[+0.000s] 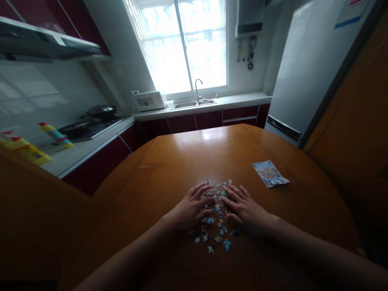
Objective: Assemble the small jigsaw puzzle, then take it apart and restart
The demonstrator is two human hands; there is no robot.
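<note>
Small jigsaw puzzle pieces [217, 207], mostly light blue with some dark and yellowish ones, lie scattered in a loose patch on the brown wooden table [169, 161]. On the left side of the patch rests my left hand [191, 207], palm down with its fingers spread over some pieces. My right hand [246, 208] lies across from it, also palm down, its fingers apart and touching the patch's right side. What lies under both palms is hidden. A creased picture sheet [270, 173] with a blue, colourful print lies beyond my right hand.
A counter with a sink [194, 104], a faucet [197, 89] and a white microwave [148, 100] runs below the window. Bottles [56, 135] and a stove with a pan [101, 111] stand at left. A refrigerator [306, 68] stands at right.
</note>
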